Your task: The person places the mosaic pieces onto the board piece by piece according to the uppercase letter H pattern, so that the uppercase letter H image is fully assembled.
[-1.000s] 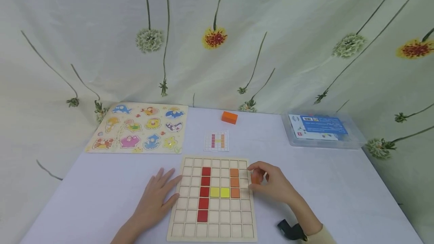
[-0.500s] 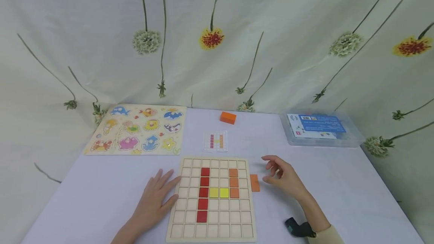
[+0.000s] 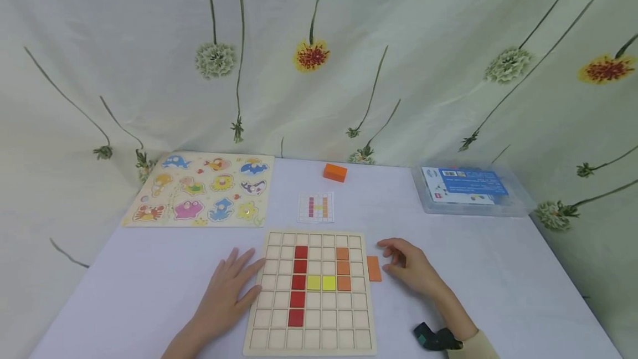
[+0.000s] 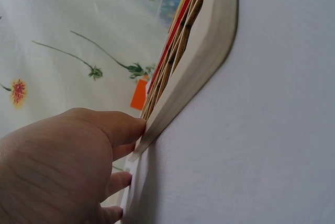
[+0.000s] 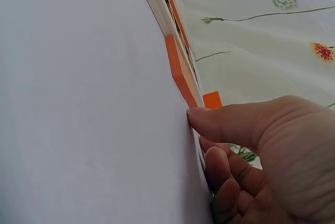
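A wooden grid board (image 3: 312,339) lies flat on the table. Set in its cells are a column of several red squares (image 3: 299,282), two yellow squares (image 3: 329,283) and three orange squares (image 3: 343,268), together roughly an H shape. My left hand (image 3: 224,295) lies spread along the board's left side, with thumb and index fingertips at the edge. Just beyond the right edge, an orange rectangular block (image 3: 374,268) lies on the cloth. My right hand (image 3: 411,267) hovers beside it, fingers loosely bent; in the right wrist view its thumb tip is right at the orange block's end (image 5: 183,77).
Behind the board lies a small pattern card (image 3: 316,207), with another orange block (image 3: 335,173) further back. A sea-animal peg puzzle (image 3: 199,187) is at the back left. A clear plastic box (image 3: 468,190) with a blue-and-white label stands back right. Flowered cloth hangs behind.
My right hand was over the orange block beside the board, partly covering it. It moved off to the right, then came slightly back and down toward it. The left hand stayed put.
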`<state>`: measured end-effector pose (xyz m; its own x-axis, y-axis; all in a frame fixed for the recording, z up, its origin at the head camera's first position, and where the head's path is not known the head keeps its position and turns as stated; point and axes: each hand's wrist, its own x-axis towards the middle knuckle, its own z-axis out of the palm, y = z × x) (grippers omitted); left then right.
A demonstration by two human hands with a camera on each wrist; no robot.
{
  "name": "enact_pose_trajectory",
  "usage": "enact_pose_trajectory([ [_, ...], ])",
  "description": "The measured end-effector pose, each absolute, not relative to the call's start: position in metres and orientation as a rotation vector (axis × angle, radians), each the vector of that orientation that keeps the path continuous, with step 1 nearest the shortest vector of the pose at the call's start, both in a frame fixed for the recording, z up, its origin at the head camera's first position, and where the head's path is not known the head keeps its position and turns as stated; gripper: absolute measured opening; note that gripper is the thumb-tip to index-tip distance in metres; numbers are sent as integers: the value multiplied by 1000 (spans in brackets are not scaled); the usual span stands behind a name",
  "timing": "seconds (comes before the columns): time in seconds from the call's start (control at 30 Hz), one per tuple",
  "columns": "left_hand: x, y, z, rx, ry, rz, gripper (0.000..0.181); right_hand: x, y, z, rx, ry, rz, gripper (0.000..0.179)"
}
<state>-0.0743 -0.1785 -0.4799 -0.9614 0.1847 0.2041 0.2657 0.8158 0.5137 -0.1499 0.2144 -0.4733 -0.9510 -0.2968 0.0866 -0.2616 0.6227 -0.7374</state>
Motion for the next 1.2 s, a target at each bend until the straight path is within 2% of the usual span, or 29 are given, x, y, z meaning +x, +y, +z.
enact_pose_trajectory([
  [0.77,-75,-179,-481,-342,-2885,-868,50,-150,215,-475,-597,2819,-1215,35],
  [1.2,-75,-179,-482,-350,-2878,-872,50,-151,213,-477,-549,2852,-1187,29],
])
